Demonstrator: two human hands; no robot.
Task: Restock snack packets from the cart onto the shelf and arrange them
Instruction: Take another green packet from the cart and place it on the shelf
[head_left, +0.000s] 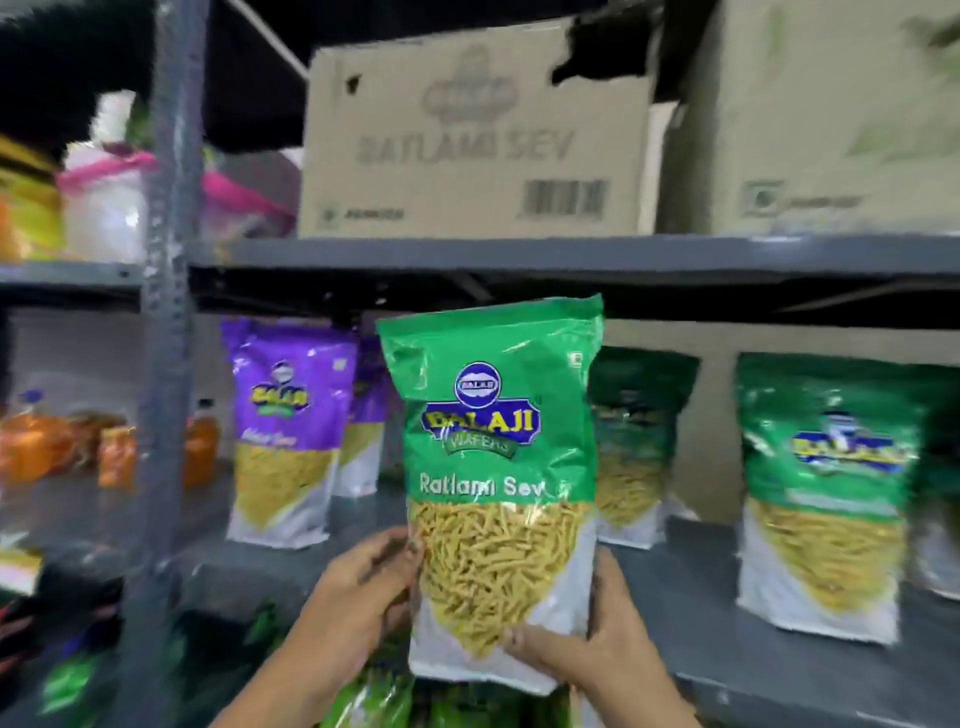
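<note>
A green Ratlami Sev packet (498, 467) stands upright in the middle of the view, held in front of the grey metal shelf (727, 597). My left hand (363, 587) grips its lower left edge. My right hand (597, 639) holds its lower right corner and bottom. On the shelf behind stand a purple packet (285, 431), a second purple packet (366, 415) behind it, a green packet (636, 447) and another green packet (826, 493) at the right. More green packets (374, 696) show below my hands, dark and blurred.
Two cardboard cartons (478, 135) (821, 114) sit on the upper shelf board (571, 254). A perforated upright post (166, 312) divides the racks. Left of it are orange bottles (47, 441) and plastic jars (104, 197).
</note>
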